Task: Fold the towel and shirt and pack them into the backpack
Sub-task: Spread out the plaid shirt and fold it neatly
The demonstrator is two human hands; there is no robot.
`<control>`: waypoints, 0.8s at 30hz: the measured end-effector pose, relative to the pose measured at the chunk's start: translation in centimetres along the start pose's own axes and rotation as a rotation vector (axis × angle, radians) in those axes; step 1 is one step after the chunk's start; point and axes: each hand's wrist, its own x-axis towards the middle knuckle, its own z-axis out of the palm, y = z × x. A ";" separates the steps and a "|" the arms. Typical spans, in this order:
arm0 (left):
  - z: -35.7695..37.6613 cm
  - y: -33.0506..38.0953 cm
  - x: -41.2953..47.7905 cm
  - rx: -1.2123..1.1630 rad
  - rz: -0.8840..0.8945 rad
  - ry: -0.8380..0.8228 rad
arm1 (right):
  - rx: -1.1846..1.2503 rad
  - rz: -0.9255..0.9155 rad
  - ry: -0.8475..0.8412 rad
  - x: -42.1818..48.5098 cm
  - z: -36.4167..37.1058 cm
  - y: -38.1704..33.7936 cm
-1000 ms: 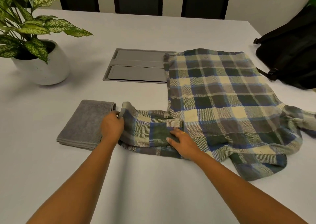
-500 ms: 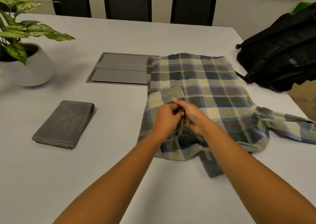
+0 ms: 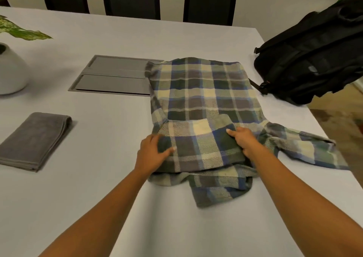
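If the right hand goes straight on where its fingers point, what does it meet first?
More shirt: the right hand points left and away across the folded sleeve, probably toward the grey table panel.
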 end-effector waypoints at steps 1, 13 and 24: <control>0.7 -0.7 -0.5 0.057 -0.025 -0.032 | -0.018 0.015 0.019 0.4 -0.4 1.0; 2.8 -3.2 -3.1 -0.202 -0.271 0.177 | -0.204 -0.181 0.065 0.3 -0.9 8.8; -0.1 -4.9 -3.6 -0.148 -0.401 0.406 | -0.219 -0.319 0.066 -1.4 -1.0 10.3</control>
